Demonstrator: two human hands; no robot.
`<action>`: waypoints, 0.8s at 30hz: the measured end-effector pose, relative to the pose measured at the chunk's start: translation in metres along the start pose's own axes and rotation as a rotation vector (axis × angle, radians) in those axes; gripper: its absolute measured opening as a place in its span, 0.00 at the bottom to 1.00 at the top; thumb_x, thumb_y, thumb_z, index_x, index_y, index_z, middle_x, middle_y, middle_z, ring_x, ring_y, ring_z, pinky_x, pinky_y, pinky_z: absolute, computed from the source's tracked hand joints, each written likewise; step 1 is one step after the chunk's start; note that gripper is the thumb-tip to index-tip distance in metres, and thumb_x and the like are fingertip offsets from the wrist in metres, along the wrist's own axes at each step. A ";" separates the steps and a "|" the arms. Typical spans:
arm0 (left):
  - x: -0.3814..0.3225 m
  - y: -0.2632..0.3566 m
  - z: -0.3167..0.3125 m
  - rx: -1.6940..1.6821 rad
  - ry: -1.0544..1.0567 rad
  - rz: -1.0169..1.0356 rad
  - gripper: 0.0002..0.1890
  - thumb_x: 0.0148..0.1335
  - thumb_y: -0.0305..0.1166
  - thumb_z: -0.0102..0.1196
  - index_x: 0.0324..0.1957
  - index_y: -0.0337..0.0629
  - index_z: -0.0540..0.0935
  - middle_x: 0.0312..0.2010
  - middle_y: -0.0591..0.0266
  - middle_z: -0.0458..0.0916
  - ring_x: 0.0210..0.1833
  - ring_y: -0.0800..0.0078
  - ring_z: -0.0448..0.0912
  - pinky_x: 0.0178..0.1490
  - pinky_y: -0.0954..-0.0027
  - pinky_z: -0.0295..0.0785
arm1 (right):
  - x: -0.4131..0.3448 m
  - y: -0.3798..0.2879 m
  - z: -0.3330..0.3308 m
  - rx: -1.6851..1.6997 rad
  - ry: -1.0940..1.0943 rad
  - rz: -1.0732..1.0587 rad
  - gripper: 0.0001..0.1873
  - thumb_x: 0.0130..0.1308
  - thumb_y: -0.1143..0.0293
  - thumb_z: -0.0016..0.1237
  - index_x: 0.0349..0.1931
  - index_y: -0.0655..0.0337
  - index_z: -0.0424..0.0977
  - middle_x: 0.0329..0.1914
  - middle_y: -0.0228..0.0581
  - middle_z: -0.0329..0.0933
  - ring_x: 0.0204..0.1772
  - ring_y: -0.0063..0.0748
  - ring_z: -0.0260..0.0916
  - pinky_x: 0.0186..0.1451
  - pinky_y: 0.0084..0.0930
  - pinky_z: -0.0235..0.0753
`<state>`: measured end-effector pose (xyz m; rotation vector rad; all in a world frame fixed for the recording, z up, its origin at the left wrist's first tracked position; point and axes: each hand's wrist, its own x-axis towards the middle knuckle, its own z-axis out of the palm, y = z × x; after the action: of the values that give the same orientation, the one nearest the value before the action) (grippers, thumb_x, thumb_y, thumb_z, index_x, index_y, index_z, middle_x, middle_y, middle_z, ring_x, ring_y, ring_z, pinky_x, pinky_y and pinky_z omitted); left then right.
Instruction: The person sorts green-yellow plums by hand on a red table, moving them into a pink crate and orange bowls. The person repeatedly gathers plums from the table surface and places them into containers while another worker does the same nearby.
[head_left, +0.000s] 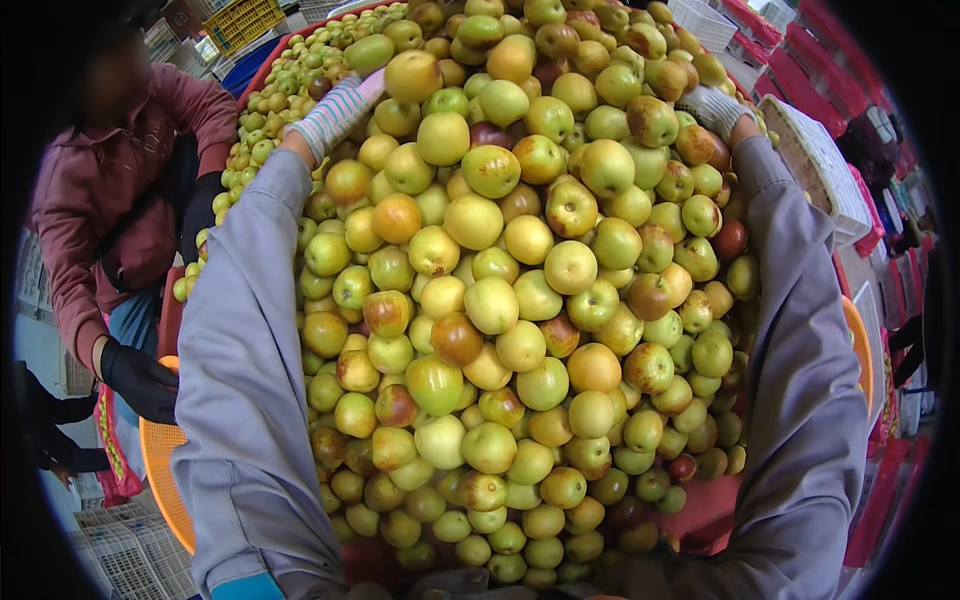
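Note:
A big heap of green, yellow and reddish-brown jujube fruits (491, 304) fills the middle of the view, lying on a red surface (701, 510). My left hand (341, 109), in a striped knit glove, reaches into the heap at the upper left. Its fingers are partly hidden beside a large yellow-brown fruit (412, 76). At the upper right, my right hand (712, 109), in a pale knit glove, lies against the fruits, with its fingertips partly hidden among them. Whether either hand grips a fruit cannot be told.
A co-worker in a reddish hoodie and black gloves (142, 382) stands at the left. An orange plastic basket (161, 465) is beside my left sleeve, another orange rim (859, 352) at the right. White crates (810, 157) stand right; a yellow crate (244, 24) is at the upper left.

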<state>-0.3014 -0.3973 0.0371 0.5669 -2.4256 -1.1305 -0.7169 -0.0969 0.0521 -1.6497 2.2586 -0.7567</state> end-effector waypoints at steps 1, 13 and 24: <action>-0.004 0.001 0.001 -0.057 0.007 -0.014 0.36 0.74 0.59 0.50 0.72 0.41 0.75 0.70 0.58 0.76 0.72 0.70 0.70 0.77 0.69 0.60 | -0.006 -0.009 0.001 0.063 -0.011 0.040 0.30 0.79 0.46 0.44 0.71 0.58 0.72 0.71 0.41 0.75 0.70 0.34 0.72 0.73 0.30 0.69; -0.044 0.086 0.016 -0.503 -0.325 -0.145 0.38 0.72 0.59 0.56 0.72 0.40 0.72 0.65 0.59 0.78 0.64 0.72 0.78 0.67 0.69 0.74 | -0.058 -0.090 0.034 0.567 -0.160 0.198 0.30 0.79 0.47 0.44 0.72 0.57 0.70 0.72 0.42 0.74 0.71 0.34 0.71 0.74 0.30 0.69; -0.096 0.099 0.001 -0.581 -0.379 -0.288 0.36 0.73 0.60 0.53 0.69 0.40 0.74 0.61 0.58 0.82 0.60 0.70 0.81 0.64 0.68 0.77 | -0.050 -0.185 0.053 0.323 -0.568 -0.250 0.30 0.79 0.48 0.45 0.73 0.57 0.69 0.73 0.43 0.73 0.72 0.34 0.70 0.75 0.31 0.68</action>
<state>-0.2402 -0.2891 0.0963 0.5528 -2.1674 -2.1268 -0.5249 -0.1061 0.1016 -1.7266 1.4827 -0.5689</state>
